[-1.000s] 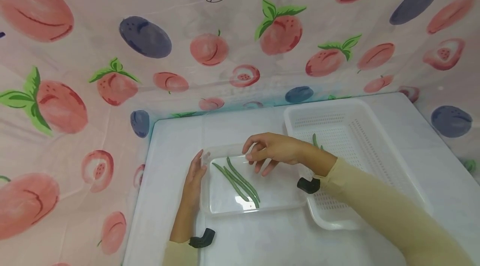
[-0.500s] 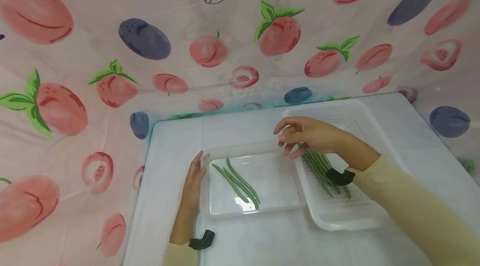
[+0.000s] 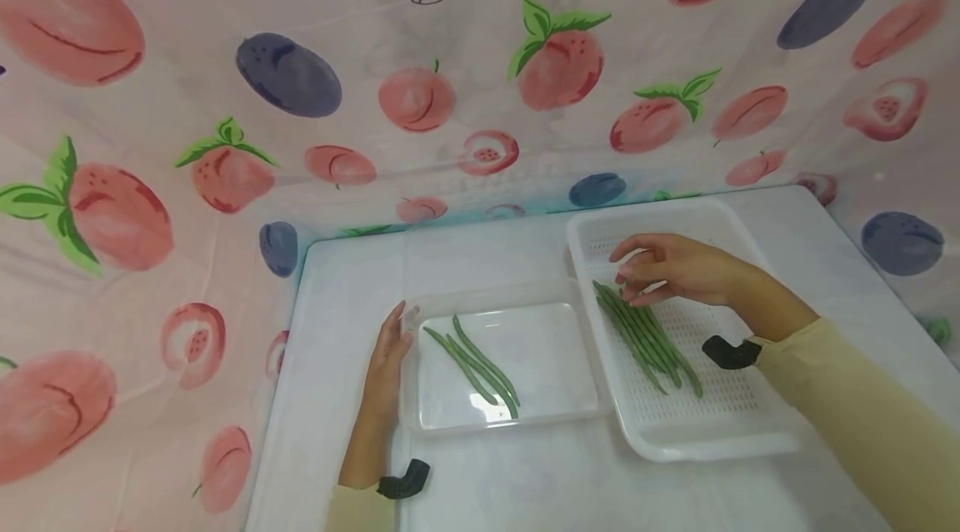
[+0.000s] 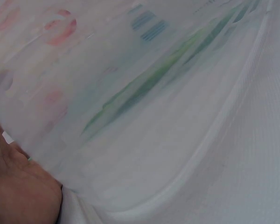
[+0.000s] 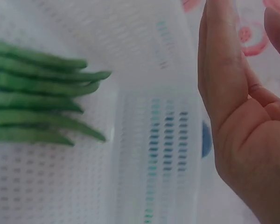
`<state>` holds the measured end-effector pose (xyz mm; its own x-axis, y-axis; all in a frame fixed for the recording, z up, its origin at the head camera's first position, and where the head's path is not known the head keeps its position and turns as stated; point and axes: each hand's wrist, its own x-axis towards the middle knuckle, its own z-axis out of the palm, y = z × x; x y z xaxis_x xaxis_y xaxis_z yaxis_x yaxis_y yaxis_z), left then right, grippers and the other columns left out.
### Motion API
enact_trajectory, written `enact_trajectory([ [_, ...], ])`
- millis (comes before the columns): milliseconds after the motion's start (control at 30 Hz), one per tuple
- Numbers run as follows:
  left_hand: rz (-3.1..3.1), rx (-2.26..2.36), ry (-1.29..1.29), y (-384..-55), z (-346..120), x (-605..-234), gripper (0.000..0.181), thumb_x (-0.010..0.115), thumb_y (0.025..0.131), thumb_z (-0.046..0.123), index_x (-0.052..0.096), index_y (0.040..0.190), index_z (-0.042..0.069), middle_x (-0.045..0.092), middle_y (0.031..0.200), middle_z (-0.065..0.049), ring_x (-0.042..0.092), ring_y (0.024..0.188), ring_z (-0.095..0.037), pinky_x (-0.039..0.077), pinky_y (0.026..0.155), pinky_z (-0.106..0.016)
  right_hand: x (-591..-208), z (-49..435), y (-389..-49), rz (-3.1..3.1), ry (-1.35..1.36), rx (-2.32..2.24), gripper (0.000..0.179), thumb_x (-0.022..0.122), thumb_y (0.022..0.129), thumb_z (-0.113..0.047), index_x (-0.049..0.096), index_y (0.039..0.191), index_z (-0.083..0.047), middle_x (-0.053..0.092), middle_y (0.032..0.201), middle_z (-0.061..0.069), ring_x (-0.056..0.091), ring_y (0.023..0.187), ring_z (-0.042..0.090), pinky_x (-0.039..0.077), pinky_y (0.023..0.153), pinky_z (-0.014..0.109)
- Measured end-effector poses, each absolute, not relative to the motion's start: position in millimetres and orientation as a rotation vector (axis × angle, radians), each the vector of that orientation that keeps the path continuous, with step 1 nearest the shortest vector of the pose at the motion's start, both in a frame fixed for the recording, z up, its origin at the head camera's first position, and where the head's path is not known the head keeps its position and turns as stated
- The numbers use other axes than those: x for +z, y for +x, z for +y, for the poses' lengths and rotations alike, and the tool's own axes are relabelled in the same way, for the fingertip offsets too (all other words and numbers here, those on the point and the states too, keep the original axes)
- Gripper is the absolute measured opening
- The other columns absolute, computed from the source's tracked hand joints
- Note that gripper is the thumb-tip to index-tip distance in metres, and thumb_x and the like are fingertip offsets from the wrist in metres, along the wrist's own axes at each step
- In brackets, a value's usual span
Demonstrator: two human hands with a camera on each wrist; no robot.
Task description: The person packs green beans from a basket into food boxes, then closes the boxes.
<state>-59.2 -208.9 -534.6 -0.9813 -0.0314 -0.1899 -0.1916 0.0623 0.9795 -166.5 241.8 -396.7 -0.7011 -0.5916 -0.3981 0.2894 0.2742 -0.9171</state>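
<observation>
Several green beans (image 3: pixel 480 369) lie slantwise in a clear plastic box (image 3: pixel 540 411). Against that box's left wall rests my left hand (image 3: pixel 387 348), fingers extended along the outside. The left wrist view shows part of this hand (image 4: pixel 23 191) beside the translucent wall, with the beans blurred green through it. My right hand (image 3: pixel 675 269) hovers over the white perforated basket (image 3: pixel 742 424), its fingers loosely bent and nothing seen between them. Below it, a bunch of green beans (image 3: pixel 648 344) lies in the basket, the far ends partly hidden by the fingers.
The box and the basket stand side by side on a white table (image 3: pixel 480 482), the basket to the right. A fruit-printed cloth (image 3: pixel 360 98) hangs behind and at both sides. Each wrist wears a black device (image 3: pixel 731 352).
My right hand has moved right, from above the clear box to above the basket, uncovering the beans there. The left hand and the beans in the box stay put.
</observation>
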Motion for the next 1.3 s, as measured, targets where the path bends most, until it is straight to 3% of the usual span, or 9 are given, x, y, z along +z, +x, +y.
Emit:
enact_trajectory([
  [167, 2.196, 2.057, -0.243, -60, -208, -535, 0.049, 0.044, 0.106, 0.048, 0.034, 0.154, 0.049, 0.023, 0.167, 0.019, 0.022, 0.158, -0.021, 0.028, 0.118, -0.066, -410, 258, -166, 1.813, -0.241, -1.507, 0.029, 0.056, 0.105, -0.010, 0.047, 0.131, -0.002, 0.072, 0.108, 0.008, 0.072, 0.103, 0.027, 0.060, 0.093, 0.042],
  [367, 2.207, 2.041, -0.265, -59, -209, -535, 0.049, 0.044, 0.106, 0.049, 0.033, 0.154, 0.050, 0.022, 0.168, 0.019, 0.019, 0.159, -0.021, 0.027, 0.118, -0.066, -423, 272, -165, 1.852, -0.193, -1.465, 0.046, 0.058, 0.104, -0.012, 0.039, 0.139, 0.010, 0.071, 0.112, 0.008, 0.072, 0.106, 0.026, 0.060, 0.094, 0.039],
  [633, 2.218, 2.035, -0.264, -59, -208, -535, 0.050, 0.045, 0.106, 0.049, 0.034, 0.154, 0.049, 0.022, 0.168, 0.018, 0.020, 0.159, -0.023, 0.027, 0.117, -0.067, -443, 295, -162, 1.894, -0.079, -1.373, 0.057, 0.060, 0.103, -0.019, 0.037, 0.146, 0.011, 0.058, 0.137, 0.024, 0.066, 0.121, 0.031, 0.057, 0.099, 0.044],
  [767, 2.216, 2.034, -0.272, -59, -208, -535, 0.050, 0.045, 0.106, 0.049, 0.033, 0.154, 0.049, 0.022, 0.168, 0.018, 0.021, 0.158, -0.024, 0.029, 0.116, -0.068, -451, 300, -161, 1.903, -0.045, -1.342, 0.059, 0.062, 0.102, -0.023, 0.038, 0.146, 0.009, 0.053, 0.144, 0.027, 0.063, 0.126, 0.032, 0.056, 0.100, 0.045],
  [1300, 2.197, 2.055, -0.260, -60, -209, -536, 0.050, 0.045, 0.106, 0.048, 0.033, 0.154, 0.049, 0.022, 0.168, 0.018, 0.025, 0.157, -0.025, 0.035, 0.114, -0.066, -468, 295, -159, 1.898, 0.063, -1.266, 0.065, 0.064, 0.102, -0.031, 0.040, 0.147, 0.009, 0.064, 0.133, 0.018, 0.065, 0.117, 0.024, 0.058, 0.098, 0.045],
])
